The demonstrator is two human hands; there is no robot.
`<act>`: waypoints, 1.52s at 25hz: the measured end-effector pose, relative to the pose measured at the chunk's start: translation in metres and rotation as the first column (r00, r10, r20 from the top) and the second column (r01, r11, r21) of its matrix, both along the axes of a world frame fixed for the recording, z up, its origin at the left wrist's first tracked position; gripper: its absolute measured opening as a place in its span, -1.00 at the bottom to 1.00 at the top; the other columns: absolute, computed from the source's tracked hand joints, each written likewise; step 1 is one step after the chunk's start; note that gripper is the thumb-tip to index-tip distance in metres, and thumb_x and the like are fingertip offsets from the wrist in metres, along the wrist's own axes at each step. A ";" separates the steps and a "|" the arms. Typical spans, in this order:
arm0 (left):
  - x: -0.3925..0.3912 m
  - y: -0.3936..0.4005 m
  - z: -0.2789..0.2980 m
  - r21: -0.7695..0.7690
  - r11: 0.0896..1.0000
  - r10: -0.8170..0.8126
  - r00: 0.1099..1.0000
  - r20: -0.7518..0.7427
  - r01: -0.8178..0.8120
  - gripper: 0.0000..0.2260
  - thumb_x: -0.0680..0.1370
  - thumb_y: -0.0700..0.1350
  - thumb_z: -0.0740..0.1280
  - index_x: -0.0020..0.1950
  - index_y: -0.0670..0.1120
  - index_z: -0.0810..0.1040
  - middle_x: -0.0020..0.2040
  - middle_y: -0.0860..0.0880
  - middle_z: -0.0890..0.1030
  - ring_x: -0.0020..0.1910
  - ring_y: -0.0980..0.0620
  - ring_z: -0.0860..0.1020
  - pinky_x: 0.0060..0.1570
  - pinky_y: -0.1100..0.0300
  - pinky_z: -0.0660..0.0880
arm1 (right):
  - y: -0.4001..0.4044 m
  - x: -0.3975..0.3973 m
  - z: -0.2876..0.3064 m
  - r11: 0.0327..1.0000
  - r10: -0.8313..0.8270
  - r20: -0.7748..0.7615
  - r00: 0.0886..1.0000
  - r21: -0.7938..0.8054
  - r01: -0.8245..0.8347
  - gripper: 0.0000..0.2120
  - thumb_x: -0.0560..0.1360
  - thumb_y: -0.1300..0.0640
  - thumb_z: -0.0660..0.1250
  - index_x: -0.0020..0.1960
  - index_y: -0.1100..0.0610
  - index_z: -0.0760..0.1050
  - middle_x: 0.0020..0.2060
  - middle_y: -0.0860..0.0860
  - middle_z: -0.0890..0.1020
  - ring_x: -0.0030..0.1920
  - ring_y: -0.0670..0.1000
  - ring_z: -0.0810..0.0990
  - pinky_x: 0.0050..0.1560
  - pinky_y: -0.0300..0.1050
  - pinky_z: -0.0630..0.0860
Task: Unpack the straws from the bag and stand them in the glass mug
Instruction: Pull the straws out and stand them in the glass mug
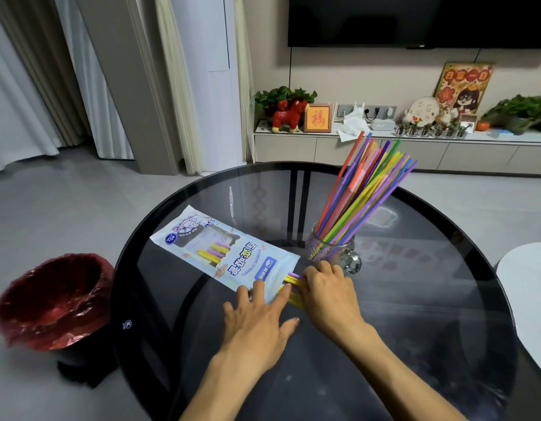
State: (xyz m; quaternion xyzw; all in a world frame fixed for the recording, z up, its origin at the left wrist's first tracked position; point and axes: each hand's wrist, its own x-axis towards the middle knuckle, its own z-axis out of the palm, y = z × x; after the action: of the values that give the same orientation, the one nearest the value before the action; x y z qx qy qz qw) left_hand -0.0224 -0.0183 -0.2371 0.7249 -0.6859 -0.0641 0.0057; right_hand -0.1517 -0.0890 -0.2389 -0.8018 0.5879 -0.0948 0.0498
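— Lying flat on the round dark glass table (415, 314), a white printed bag (223, 253) of straws has its open end toward the person. What is the left hand (257, 317) doing?

— It rests palm down on the near corner of the bag, fingers spread and extended, pinning the plastic to the table. It is pressing rather than gripping; nothing is closed inside it.

— And the right hand (327, 293)?

— It sits just beside the left, at the bag's mouth, fingers curled down over a few yellow and purple straws (293, 281) poking out of the opening. The fingertips are closed on those straws, though the exact pinch is hidden under the knuckles.

— Where are the rest of the straws?

— A few yellow and purple ones show through the clear window in the middle of the bag. A large bundle of mixed colours (366, 189) already stands in the glass mug (333, 253), fanned out and leaning up to the right.

— Where is the mug relative to the hands?

— Just beyond the right hand, handle facing right, close to the knuckles; I cannot tell whether they touch.

— Anything else nearby?

— A bin with a red liner (53, 299) stands on the floor left of the table.
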 end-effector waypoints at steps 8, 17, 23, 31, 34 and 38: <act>-0.004 -0.003 -0.003 -0.012 0.999 0.030 0.999 0.012 -0.030 -0.49 0.57 0.28 0.06 0.49 0.24 0.07 0.47 -0.08 0.14 0.37 -0.15 0.19 0.23 -0.13 0.29 | 0.010 -0.004 0.016 0.992 0.061 -0.134 0.989 0.119 -0.045 -0.73 0.56 0.15 0.22 0.21 0.24 0.32 0.18 0.18 0.50 0.19 0.22 0.52 -0.01 0.04 0.49; 0.001 -0.006 -0.005 -0.014 0.998 0.064 0.998 0.030 -0.063 -0.42 0.55 0.35 -0.04 0.53 0.21 -0.02 0.49 -0.05 0.13 0.39 -0.13 0.17 0.27 -0.11 0.25 | -0.007 -0.042 0.034 0.946 0.128 -0.190 0.973 0.318 -0.062 -0.77 0.60 0.10 0.14 0.10 0.20 0.49 0.09 0.21 0.62 0.07 0.23 0.60 -0.11 0.00 0.46; 0.013 -0.021 -0.009 0.048 0.995 0.092 0.995 -0.042 -0.090 -0.35 0.55 0.36 -0.08 0.55 0.16 -0.20 0.60 -0.12 -0.09 0.57 -0.08 -0.13 0.38 -0.13 0.08 | -0.015 -0.146 0.082 0.726 -0.201 0.482 0.853 0.658 -0.201 -0.77 0.62 0.16 0.21 -0.11 0.29 0.51 -0.52 0.09 0.42 -0.53 0.03 0.37 -0.50 -0.12 0.37; -0.005 -0.017 0.009 -0.497 0.867 -0.038 0.988 -0.153 -0.043 -0.34 0.54 0.00 0.27 0.57 -0.04 0.06 0.58 -0.08 0.14 0.55 -0.08 0.16 0.42 -0.12 0.25 | -0.004 -0.104 0.080 0.634 -0.161 0.713 0.683 0.605 -0.482 -0.73 0.64 0.12 0.18 -0.13 0.24 0.51 -0.56 0.18 0.49 -0.52 0.10 0.49 -0.36 -0.07 0.43; -0.014 -0.016 0.014 -0.698 0.690 -0.269 0.963 -0.002 0.191 -0.46 0.50 -0.23 0.16 0.51 -0.07 0.27 0.52 -0.06 0.32 0.52 -0.06 0.25 0.47 -0.18 0.12 | 0.007 -0.089 0.089 0.401 -0.081 0.755 0.650 0.622 -0.672 -0.72 0.64 0.13 0.15 -0.13 0.24 0.51 -0.58 0.11 0.51 -0.53 0.08 0.52 -0.32 -0.08 0.50; -0.012 -0.013 0.020 -0.757 0.643 -0.382 0.905 -0.187 0.114 -0.64 0.51 -0.30 0.08 0.20 -0.09 0.55 0.15 0.00 0.65 0.18 -0.02 0.59 0.27 0.03 0.43 | 0.006 -0.091 0.101 0.423 -0.217 0.843 0.492 0.535 -0.731 -0.36 0.59 -0.22 -0.02 -0.09 0.26 0.61 -0.39 0.21 0.64 -0.42 0.10 0.59 -0.36 -0.08 0.46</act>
State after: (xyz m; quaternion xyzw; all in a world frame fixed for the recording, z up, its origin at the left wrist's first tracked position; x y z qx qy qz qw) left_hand -0.0340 -0.0317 -0.2167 0.5373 -0.7365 0.0942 0.4001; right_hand -0.2432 -0.0825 -0.1376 -0.6001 0.2893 -0.1371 0.7331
